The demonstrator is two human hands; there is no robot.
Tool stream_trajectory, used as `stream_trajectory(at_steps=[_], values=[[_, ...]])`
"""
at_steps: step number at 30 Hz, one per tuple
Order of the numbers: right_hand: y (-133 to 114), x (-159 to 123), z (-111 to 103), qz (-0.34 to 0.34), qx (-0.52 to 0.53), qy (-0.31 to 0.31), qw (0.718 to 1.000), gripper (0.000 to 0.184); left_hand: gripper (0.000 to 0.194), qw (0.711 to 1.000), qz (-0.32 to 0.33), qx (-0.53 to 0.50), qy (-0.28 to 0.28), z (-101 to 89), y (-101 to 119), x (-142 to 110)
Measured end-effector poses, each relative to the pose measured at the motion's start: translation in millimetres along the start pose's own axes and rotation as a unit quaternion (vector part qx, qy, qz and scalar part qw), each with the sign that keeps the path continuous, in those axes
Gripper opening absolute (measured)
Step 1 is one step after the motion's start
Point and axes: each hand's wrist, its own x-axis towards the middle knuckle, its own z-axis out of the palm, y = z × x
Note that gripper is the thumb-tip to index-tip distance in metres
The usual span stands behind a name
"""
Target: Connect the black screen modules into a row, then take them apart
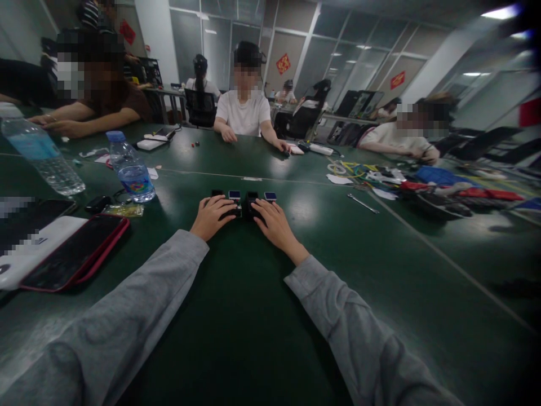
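Note:
Both hands rest at the middle of a dark green table (pixel 249 316), over a small group of black box-like pieces. My left hand (pixel 213 217) has its fingers stretched out and apart, with their tips touching a black piece (pixel 239 212). My right hand (pixel 274 223) is spread in the same way, its fingertips on another black piece (pixel 252 196). Just behind the fingers sit two small square pieces with pale rims and dark blue faces, a left one (pixel 234 194) and a right one (pixel 270 196). The fingers partly hide the black pieces, and their exact kind cannot be made out.
Left are a large water bottle (pixel 42 152), a smaller bottle (pixel 131 169), a red-cased phone (pixel 80 254) and a white device (pixel 46 242). A wrench (pixel 363 203) lies right, before cables and a red-and-black bundle (pixel 456 197). People sit across the table.

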Motion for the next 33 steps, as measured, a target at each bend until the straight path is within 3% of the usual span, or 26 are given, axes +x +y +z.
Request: stream_trajectory(at_steps=[7, 13, 16, 21, 25, 29, 33], values=[[-3, 1, -3, 0.005, -0.005, 0.008, 1.0, 0.044, 0.031, 0.999, -0.018, -0.039, 0.015, 0.9, -1, 1], [6, 0, -1, 0.146, 0.025, 0.114, 0.982, 0.043, 0.032, 0.962, -0.149, -0.178, 0.144, 8.1, -28, 3], [16, -2, 8, 0.184, 0.048, 0.11, 0.976, 0.047, 0.033, 0.938, -0.202, -0.249, 0.13, 13.5, -41, 2], [21, -5, 18, 0.192, 0.084, 0.053, 0.976, 0.057, 0.033, 0.931, -0.202, -0.28, 0.117, 16.3, -44, 0], [18, -5, 17, 0.198, 0.101, 0.052, 0.974, 0.058, 0.034, 0.932, -0.2, -0.282, 0.111, 17.2, -44, 0], [22, -7, 6, 0.211, 0.136, 0.095, 0.963, 0.051, 0.034, 0.932, -0.194, -0.283, 0.112, 17.9, -47, -1], [40, -46, -37, 0.225, 0.166, 0.128, 0.952, 0.048, 0.034, 0.929, -0.206, -0.287, 0.112, 16.7, -45, 0]])
